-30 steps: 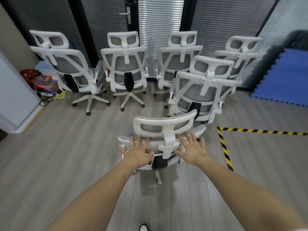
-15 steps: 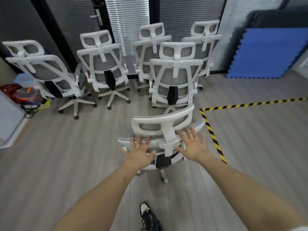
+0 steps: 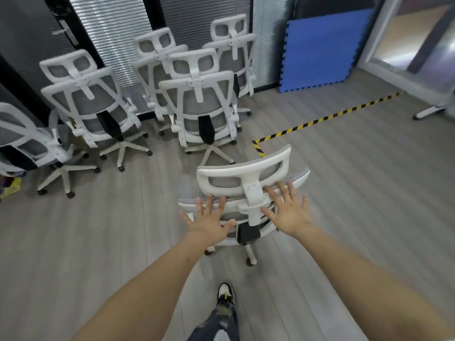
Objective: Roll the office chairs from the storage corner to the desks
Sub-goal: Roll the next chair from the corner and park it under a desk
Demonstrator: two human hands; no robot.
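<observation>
A white office chair (image 3: 243,178) with grey mesh stands right in front of me, its back toward me. My left hand (image 3: 209,223) presses flat on the left side of the backrest, fingers spread. My right hand (image 3: 289,211) presses flat on the right side, just below the headrest, fingers spread too. Several more white chairs (image 3: 199,104) stand grouped in the storage corner beyond, backs toward me. One foot of mine (image 3: 225,295) is stepping forward on the floor.
Yellow-black tape (image 3: 320,119) marks a corner on the grey wood floor to the right. A blue foam mat (image 3: 322,48) leans on the far wall. A white furniture leg (image 3: 429,112) shows at far right. Glass walls with blinds close the back.
The view has swung to the right and the pushed chair has turned right, away from the group. Both hands stay flat on its backrest. My foot has come forward.
</observation>
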